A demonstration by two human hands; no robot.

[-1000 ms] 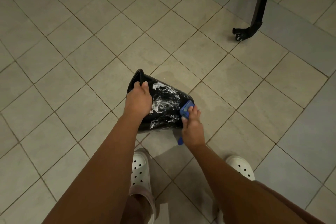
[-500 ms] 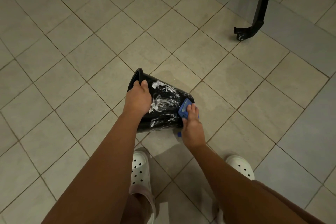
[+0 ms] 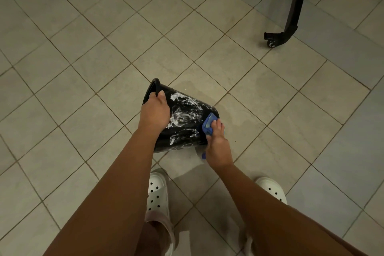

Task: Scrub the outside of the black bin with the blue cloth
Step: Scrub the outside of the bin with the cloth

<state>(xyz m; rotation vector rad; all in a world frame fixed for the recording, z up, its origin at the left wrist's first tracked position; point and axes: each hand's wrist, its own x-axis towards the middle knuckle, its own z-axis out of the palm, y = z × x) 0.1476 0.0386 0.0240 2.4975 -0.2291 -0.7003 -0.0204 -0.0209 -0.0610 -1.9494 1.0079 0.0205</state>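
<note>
On the tiled floor (image 3: pixel 83 68) at centre, found black bin (image 3: pixel 188 131) tipped, mouth to 10 o'clock, base to 4. Noted left hand (image 3: pixel 154 111) curled over rim (image 3: pixel 152 87), right hand (image 3: pixel 217 145) gripping bunched blue cloth (image 3: pixel 208 123) against base edge. Judged light, rigid, slick with suds (image 3: pixel 182 108); best held at rim.

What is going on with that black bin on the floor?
A person is washing it. Their left hand grips the rim of the black bin and holds it tipped on its side over the tiled floor. Their right hand holds the blue cloth against the bin's bottom end. White soapy streaks cover the bin's side, so the scrubbing is well under way. The person stands in white clogs.
</note>
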